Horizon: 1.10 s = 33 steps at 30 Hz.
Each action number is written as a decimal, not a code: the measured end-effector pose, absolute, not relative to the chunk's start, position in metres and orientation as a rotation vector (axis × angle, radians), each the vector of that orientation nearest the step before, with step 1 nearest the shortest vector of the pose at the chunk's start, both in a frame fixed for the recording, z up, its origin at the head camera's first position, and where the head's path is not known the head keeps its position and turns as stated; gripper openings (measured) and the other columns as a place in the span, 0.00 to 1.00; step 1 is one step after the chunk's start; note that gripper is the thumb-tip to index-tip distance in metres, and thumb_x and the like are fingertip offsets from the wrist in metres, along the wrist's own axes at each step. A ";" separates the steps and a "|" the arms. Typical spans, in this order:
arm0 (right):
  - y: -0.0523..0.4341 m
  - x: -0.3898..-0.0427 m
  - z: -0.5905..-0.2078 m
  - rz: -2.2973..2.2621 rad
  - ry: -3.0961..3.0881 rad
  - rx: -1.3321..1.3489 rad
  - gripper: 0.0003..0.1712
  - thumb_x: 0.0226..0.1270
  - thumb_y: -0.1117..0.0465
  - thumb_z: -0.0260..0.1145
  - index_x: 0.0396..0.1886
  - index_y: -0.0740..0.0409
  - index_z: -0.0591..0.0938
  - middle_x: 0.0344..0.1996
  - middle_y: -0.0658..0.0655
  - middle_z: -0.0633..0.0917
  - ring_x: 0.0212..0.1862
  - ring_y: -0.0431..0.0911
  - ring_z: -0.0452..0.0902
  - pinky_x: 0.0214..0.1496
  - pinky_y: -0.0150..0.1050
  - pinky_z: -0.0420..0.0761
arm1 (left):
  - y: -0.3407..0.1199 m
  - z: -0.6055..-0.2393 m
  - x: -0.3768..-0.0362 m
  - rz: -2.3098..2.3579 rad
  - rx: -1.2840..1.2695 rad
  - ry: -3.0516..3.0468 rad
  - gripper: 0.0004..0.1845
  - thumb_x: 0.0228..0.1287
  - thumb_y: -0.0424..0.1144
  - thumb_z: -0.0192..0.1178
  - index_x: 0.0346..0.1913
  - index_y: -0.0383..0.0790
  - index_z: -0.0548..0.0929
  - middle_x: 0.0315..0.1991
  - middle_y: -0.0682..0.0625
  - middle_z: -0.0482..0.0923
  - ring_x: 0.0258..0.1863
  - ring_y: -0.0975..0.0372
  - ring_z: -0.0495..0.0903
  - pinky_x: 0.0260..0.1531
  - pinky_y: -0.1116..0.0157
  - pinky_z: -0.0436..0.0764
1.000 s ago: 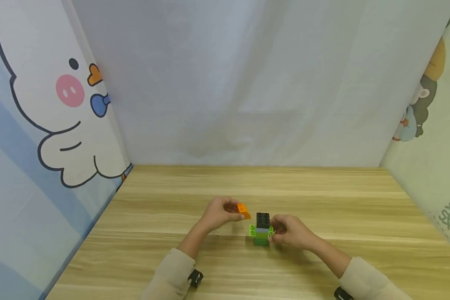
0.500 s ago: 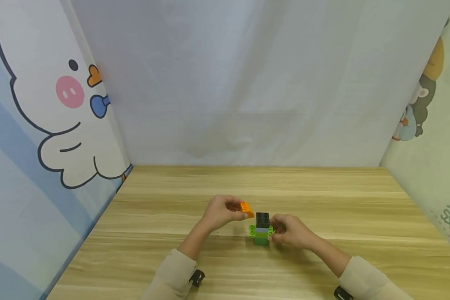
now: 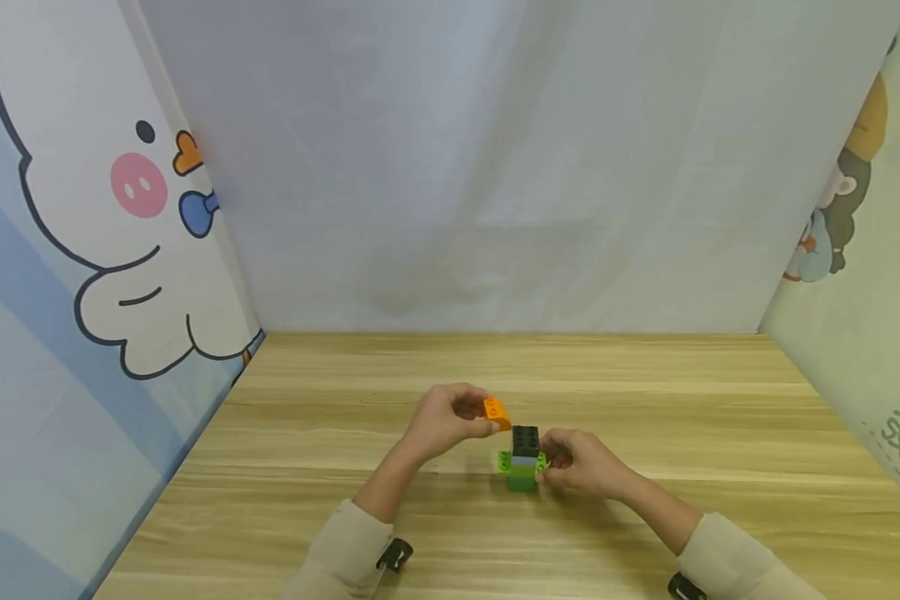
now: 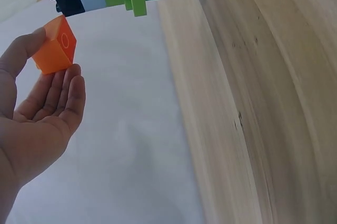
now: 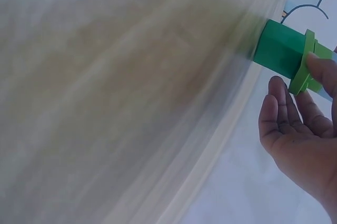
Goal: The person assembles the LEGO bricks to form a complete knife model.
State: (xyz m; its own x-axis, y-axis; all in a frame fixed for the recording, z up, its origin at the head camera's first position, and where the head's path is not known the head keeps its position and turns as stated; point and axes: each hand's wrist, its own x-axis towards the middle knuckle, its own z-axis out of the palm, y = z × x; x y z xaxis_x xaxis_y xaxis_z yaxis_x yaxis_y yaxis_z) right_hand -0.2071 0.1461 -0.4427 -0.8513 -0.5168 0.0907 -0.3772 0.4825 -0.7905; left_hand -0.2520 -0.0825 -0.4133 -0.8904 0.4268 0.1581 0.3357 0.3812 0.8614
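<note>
Orange brick (image 3: 497,412) sits pinched in my left hand (image 3: 444,427), just up and left of the block tower (image 3: 524,458). My right hand (image 3: 581,463) grips that tower, standing on the desk (image 3: 720,433).

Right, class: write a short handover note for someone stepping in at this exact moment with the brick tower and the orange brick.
Left hand: pinches the orange brick in the air, just left of and slightly above the tower's top, not touching it.
Right hand: steadies the tower at its light green plate.
Tower stands upright on the wooden table: green base, light green plate, pale blue layer, black brick on top.
Done: four layers stacked.
Left: the orange brick is not yet on; probably it goes on the black brick.
</note>
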 end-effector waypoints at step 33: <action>0.156 -0.219 -0.463 -1.356 2.492 -0.766 0.18 0.50 0.62 0.66 0.41 0.62 0.74 0.33 0.52 0.78 0.34 0.44 0.75 0.35 0.32 0.75 | -0.060 -0.418 -0.239 1.734 0.784 2.361 0.23 0.46 0.42 0.65 0.47 0.39 0.76 0.33 0.52 0.77 0.31 0.63 0.76 0.32 0.68 0.75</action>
State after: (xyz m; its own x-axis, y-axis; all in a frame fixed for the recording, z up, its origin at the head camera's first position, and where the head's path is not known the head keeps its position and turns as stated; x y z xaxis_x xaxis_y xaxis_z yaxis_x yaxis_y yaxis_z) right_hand -0.2190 0.1556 -0.4627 -0.8451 -0.5304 0.0674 -0.3446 0.4440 -0.8271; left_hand -0.2394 -0.0595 -0.4179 -0.8606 0.4639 0.2101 0.3392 0.2146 0.9159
